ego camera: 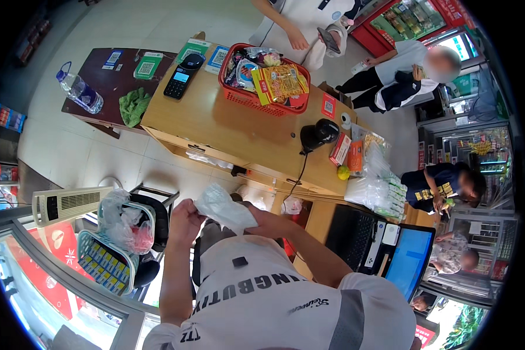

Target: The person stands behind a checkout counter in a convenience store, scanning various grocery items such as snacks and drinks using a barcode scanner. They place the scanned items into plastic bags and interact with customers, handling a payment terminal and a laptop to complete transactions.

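Note:
A crumpled white plastic bag (227, 208) is stretched between my two hands, just in front of my body. The fingers of my left hand (186, 221) pinch its left end. My right hand (267, 222) grips the lower right part, its fingertips partly hidden by the bag. Beyond them, on the wooden counter (245, 131), stands a red plastic basket (262, 105) heaped with packaged snacks. A yellow snack packet (281, 84) lies on top of the heap. Neither hand touches the counter or the basket.
A black payment terminal (183, 78) and a black barcode scanner (318, 134) with a cord stand on the counter. To my right are a keyboard (350, 236) and a monitor (409, 258). Bag-lined baskets (127, 223) sit at left. A person (306, 26) with a phone stands across the counter.

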`<state>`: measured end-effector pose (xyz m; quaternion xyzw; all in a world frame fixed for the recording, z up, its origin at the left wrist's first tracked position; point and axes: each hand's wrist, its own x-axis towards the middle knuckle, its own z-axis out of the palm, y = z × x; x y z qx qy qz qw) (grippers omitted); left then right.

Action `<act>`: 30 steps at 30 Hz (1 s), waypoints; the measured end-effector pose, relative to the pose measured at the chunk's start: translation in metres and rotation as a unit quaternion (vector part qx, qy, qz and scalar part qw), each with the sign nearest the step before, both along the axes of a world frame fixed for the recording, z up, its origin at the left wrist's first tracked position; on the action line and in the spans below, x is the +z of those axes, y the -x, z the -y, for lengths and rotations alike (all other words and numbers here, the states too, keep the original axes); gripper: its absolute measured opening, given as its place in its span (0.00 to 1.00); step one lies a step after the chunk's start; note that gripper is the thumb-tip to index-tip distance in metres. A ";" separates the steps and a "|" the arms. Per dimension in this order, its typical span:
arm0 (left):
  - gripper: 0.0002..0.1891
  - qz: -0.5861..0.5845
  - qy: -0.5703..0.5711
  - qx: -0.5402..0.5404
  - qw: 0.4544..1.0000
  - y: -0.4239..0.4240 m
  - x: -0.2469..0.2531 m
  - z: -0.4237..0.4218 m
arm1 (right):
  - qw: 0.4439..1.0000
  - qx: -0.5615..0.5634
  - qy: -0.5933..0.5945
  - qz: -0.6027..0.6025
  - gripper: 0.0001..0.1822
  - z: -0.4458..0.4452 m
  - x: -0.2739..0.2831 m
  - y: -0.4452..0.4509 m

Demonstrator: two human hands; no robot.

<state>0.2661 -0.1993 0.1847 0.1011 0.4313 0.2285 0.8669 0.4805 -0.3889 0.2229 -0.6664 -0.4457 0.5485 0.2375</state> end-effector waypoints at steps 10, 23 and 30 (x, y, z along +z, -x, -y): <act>0.17 -0.060 -0.261 -0.073 0.961 -0.034 0.055 -0.077 | 0.948 -0.083 0.109 -0.288 0.37 0.070 0.073 -0.078; 0.41 -0.094 -0.313 -0.154 0.932 -0.123 0.042 0.101 | 0.989 -0.023 -0.059 -0.134 0.46 0.004 0.019 -0.077; 0.45 -0.152 -0.298 -0.180 0.925 -0.089 0.068 0.079 | 0.878 -0.188 -0.008 -0.439 0.27 -0.023 0.010 -0.064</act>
